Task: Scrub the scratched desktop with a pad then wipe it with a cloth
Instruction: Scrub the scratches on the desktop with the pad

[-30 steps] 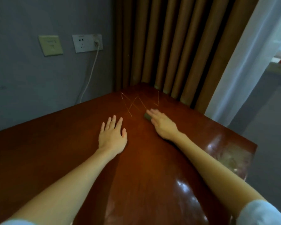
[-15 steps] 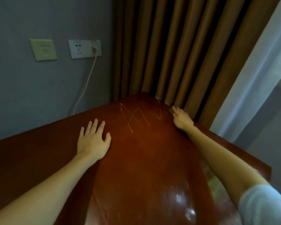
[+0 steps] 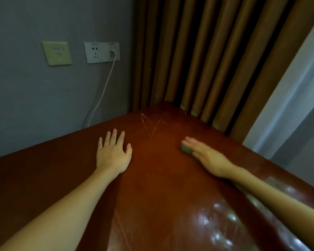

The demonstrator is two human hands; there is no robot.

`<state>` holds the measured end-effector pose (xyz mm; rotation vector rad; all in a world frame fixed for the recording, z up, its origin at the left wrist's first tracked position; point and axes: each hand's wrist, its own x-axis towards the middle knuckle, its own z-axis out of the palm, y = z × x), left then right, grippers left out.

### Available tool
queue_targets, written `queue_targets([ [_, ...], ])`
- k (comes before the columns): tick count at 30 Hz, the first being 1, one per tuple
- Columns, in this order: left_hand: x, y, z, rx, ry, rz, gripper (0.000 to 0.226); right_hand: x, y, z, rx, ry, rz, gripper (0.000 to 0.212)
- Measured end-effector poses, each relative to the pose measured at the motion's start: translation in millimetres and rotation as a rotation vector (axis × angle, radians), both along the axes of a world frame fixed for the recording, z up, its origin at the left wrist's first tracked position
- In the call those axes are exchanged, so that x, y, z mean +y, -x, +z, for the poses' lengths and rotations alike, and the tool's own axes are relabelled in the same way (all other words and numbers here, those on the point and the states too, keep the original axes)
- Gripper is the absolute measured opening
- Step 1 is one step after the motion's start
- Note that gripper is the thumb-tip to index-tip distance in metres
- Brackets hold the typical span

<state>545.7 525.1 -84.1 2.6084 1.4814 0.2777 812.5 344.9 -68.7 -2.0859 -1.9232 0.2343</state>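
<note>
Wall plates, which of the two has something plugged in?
The white outlet, nearer the curtain: a white cable hangs from it. The beige plate beside it has nothing plugged in.

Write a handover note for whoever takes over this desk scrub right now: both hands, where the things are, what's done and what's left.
Left hand: flat on the desktop, fingers straight, holding nothing.
Right hand: pressing the green pad onto the desktop with its fingers laid straight over it.
Scratches: pale lines near the far corner, plainly visible. The pad sits to their right and nearer, not on them.
Cloth: not in view.
Done: the pad is in hand and on the wood.
Left: scrub the scratches, then find the cloth and wipe.
</note>
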Motion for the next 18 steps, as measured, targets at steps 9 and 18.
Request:
queue_targets([
  [9,3,-5,-1,-0.017,-0.006,0.022,0.059,158,13,4,-0.034,0.027,-0.313,0.049],
  [18,3,-6,1,-0.013,-0.012,0.023,0.056,68,41,0,-0.011,0.006,0.116,0.047],
])
